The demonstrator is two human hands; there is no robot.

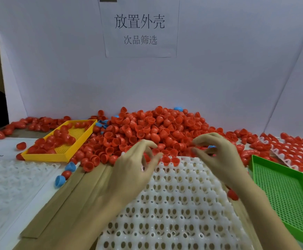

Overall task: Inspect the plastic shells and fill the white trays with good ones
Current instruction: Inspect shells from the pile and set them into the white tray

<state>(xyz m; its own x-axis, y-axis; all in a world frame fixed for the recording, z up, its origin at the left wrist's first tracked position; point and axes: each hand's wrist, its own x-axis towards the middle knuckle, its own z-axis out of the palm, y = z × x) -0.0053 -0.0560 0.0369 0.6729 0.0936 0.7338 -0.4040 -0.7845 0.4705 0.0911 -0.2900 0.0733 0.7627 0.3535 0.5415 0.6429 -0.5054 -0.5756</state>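
**Shell sorting bench: hands at the heap edge**

Red shells (147, 130) are heaped along the far side of the tabletop, against a white backboard (57, 69). A few blue shells (178, 108) are mixed into the heap, and two more (59, 180) lie loose near its left front edge.

White tray (174, 204): set at the near middle of the tabletop, its far edge touching the heap; two red shells (170, 160) are seated in its far row, the other sockets in view are unfilled.

Left hand (134, 165): held over the tray's far left corner, thumb and fingers curled toward each other; whether a shell is pinched cannot be told.

Right hand (217, 156): held over the tray's far right corner, fingers curled around a small blue piece (211, 147), only partly visible.

Yellow tray (44, 156): at the left, partly filled with red shells.

Green tray (255, 166): at the right edge, beside the white tray.

Filled tray (295, 150): at the far right, rows of red shells seated in it.

Spare white trays (12, 177): stacked at the left edge.

Paper sign (140, 27): fixed to the backboard, printed with Chinese characters.
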